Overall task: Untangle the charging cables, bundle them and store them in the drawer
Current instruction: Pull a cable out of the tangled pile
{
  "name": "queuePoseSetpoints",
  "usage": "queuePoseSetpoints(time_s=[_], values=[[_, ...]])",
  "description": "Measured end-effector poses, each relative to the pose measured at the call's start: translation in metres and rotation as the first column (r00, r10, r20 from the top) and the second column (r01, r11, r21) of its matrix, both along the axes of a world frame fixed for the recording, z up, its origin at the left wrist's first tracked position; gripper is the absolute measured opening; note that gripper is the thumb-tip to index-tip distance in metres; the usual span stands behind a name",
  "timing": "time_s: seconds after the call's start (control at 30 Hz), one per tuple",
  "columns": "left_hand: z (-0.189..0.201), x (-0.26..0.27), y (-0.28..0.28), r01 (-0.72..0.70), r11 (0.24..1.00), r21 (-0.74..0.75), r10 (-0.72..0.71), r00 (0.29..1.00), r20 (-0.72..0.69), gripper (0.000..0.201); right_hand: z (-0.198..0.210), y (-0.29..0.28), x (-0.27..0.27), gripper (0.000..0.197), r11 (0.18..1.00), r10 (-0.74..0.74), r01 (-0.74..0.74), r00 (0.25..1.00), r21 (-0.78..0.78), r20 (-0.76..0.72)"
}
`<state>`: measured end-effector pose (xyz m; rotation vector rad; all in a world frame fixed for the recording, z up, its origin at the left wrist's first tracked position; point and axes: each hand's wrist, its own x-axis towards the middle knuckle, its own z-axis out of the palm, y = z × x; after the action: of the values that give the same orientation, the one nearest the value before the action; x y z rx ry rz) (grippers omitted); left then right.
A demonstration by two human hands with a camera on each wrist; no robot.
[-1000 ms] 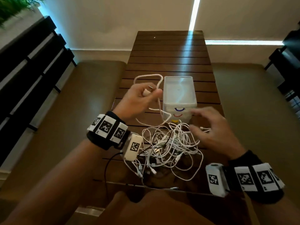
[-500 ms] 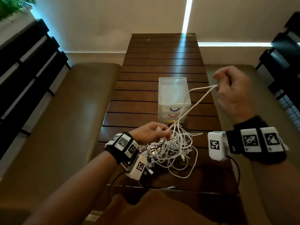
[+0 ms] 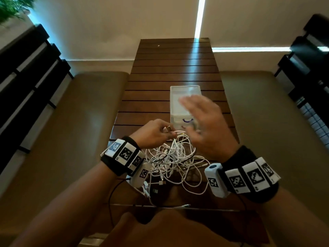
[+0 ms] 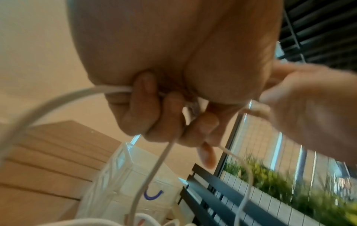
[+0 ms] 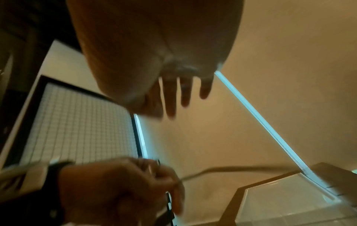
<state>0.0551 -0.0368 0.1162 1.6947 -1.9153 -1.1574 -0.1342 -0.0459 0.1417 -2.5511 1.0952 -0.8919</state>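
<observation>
Left hand [image 3: 154,133] curled around white cable [image 4: 58,97], right hand [image 3: 207,129] flat, fingers spread, empty.

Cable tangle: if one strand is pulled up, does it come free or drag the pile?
Probably drags: the white cable tangle is thin, floppy and looped through itself. Likely light, so it may slide on the slatted table unless pinned.

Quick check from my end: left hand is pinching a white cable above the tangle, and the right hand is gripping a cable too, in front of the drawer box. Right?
Not quite. The left hand does pinch a white cable above the tangle, but the right hand grips nothing: its fingers are spread and empty in the right wrist view. It is in front of the drawer box.
</observation>
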Motion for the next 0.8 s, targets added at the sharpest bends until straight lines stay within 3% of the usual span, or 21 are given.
queuePoseSetpoints(time_s=[0.07, 0.13, 0.2, 0.27, 0.3, 0.37, 0.43, 0.5, 0.57, 0.67, 0.73, 0.8], values=[[0.002, -0.001, 0.003, 0.033, 0.999, 0.02, -0.03, 0.993, -0.118, 0.013, -0.011, -0.002, 0.007, 0.044, 0.989, 0.091, -0.039, 0.924, 0.146, -0.371], [0.001, 0.003, 0.004, 0.031, 1.0, 0.006, -0.029, 0.982, -0.186, 0.015, -0.022, -0.007, 0.004, 0.026, 0.962, 0.133, -0.026, 0.913, 0.271, -0.385], [-0.003, 0.007, 0.005, 0.032, 0.999, 0.016, -0.027, 0.963, -0.267, 0.02, -0.029, -0.011, -0.004, 0.02, 0.966, 0.071, -0.013, 0.973, 0.258, -0.218], [-0.015, 0.006, 0.006, 0.083, 0.992, 0.094, -0.051, 0.953, -0.298, 0.02, -0.03, -0.013, -0.01, 0.017, 0.959, -0.025, 0.013, 0.999, 0.282, 0.039], [-0.025, 0.004, 0.007, 0.118, 0.982, 0.148, -0.08, 0.967, -0.243, 0.021, -0.025, -0.015, -0.013, 0.017, 0.956, -0.088, 0.03, 0.979, 0.292, 0.185], [-0.056, -0.001, 0.012, 0.173, 0.951, 0.258, -0.166, 0.985, -0.047, 0.029, -0.003, -0.023, -0.023, 0.017, 0.956, -0.223, 0.103, 0.862, 0.273, 0.456], [-0.084, 0.0, 0.021, 0.107, 0.947, 0.303, -0.125, 0.991, 0.04, 0.035, 0.025, -0.033, -0.042, 0.016, 0.953, -0.3, 0.209, 0.767, 0.222, 0.567], [-0.095, 0.001, 0.025, -0.01, 0.969, 0.247, 0.027, 0.998, -0.064, 0.033, 0.042, -0.042, -0.063, 0.016, 0.944, -0.328, 0.263, 0.813, 0.199, 0.481], [-0.087, -0.001, 0.021, -0.076, 0.984, 0.162, 0.099, 0.985, -0.143, 0.027, 0.031, -0.043, -0.075, 0.016, 0.93, -0.343, 0.284, 0.898, 0.231, 0.276], [-0.068, -0.005, 0.009, -0.056, 0.997, -0.047, 0.051, 0.992, -0.112, 0.017, -0.014, -0.031, -0.087, 0.014, 0.877, -0.337, 0.276, 0.937, 0.394, 0.093], [-0.056, -0.008, 0.004, 0.003, 0.99, -0.138, -0.011, 0.998, -0.06, 0.014, -0.042, -0.02, -0.109, 0.014, 0.797, -0.351, 0.366, 0.928, 0.481, -0.125], [-0.045, -0.007, 0.001, 0.058, 0.984, -0.17, -0.046, 0.996, 0.073, 0.016, -0.065, -0.005, -0.144, 0.017, 0.701, -0.403, 0.527, 0.849, 0.48, -0.342]])
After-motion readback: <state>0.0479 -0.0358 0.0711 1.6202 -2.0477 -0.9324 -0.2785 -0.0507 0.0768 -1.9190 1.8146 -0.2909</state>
